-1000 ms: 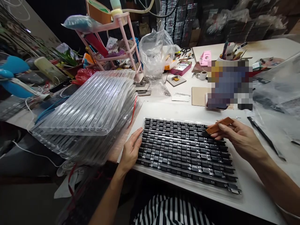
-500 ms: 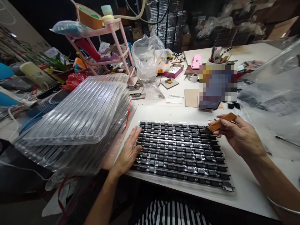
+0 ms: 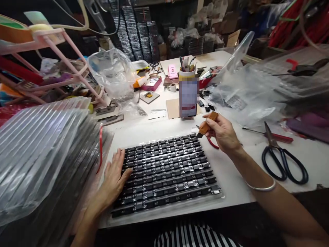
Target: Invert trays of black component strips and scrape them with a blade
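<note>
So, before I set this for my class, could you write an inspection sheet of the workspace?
Surface: white table, bearing a clear tray.
Work items: rows of black circuit boards in the tray; orange-handled tool with dark tip.
Clutter: scissors and red-handled tool at right, plastic bags, stacked clear plastic at left.
Left hand: spread over the boards' left edge.
Right hand: pinching the orange-handled tool by the boards' far right corner; tip contact unclear.
Cables: pale hose-like line, upper left.
Surroundings: pink rack left, tall dark stacks behind the table.
</note>
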`<state>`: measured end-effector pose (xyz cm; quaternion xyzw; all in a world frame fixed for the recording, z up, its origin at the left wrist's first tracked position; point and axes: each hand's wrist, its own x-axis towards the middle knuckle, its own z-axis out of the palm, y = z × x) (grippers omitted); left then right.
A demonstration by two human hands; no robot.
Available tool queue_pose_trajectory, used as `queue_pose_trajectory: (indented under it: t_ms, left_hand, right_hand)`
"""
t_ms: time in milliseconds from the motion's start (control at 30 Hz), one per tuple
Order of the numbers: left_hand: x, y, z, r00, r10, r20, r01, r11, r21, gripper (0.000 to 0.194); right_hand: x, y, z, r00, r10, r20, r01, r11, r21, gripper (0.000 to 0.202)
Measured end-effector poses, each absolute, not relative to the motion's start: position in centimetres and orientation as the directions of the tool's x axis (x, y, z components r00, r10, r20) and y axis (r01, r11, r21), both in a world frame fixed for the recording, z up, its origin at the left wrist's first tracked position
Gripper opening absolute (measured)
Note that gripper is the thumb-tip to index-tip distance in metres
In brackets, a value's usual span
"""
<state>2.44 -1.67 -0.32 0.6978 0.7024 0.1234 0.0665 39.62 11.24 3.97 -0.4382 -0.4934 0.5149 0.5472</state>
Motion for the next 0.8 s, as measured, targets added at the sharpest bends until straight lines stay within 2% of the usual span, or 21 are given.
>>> queue_pose_trajectory:
  t_ms: [67,167,300,467,567,800]
  left_hand:
    - [2.4,-1.6,-0.5,-0.014,0.998,0.058,0.973,0.000,0.231,0.069]
    - [3.0,-1.8,-0.6,-0.002,0.992,0.123,0.990,-0.016,0.143,0.070]
    - [6.3,-2.8,-0.3,0.189,0.965,0.182,0.981,-0.193,0.007,0.069]
    - [13.1,-3.9,1.1,0.434,0.880,0.192,0.901,-0.418,-0.119,0.071]
    - [16.5,-4.0,1.8,0.503,0.845,0.181,0.864,-0.485,-0.134,0.075]
    - [20.1,-3.5,2.0,0.536,0.839,0.091,0.843,-0.529,-0.094,0.073]
  right_hand:
    - [39.9,11.5,4.0,0.003,0.994,0.105,-0.111,0.105,-0.988,0.032]
    - [40.6,11.9,4.2,-0.040,0.993,0.111,0.012,0.111,-0.994,0.025]
    - [41.2,11.8,4.7,-0.249,0.968,-0.020,0.223,0.037,-0.974,0.017]
    - [40.8,11.2,5.1,-0.330,0.941,-0.073,0.312,0.036,-0.949,0.016]
    - [40.5,11.2,4.7,-0.347,0.935,-0.065,0.341,0.061,-0.938,0.015]
    - [40.3,11.3,4.1,-0.329,0.943,-0.038,0.476,0.131,-0.870,0.014]
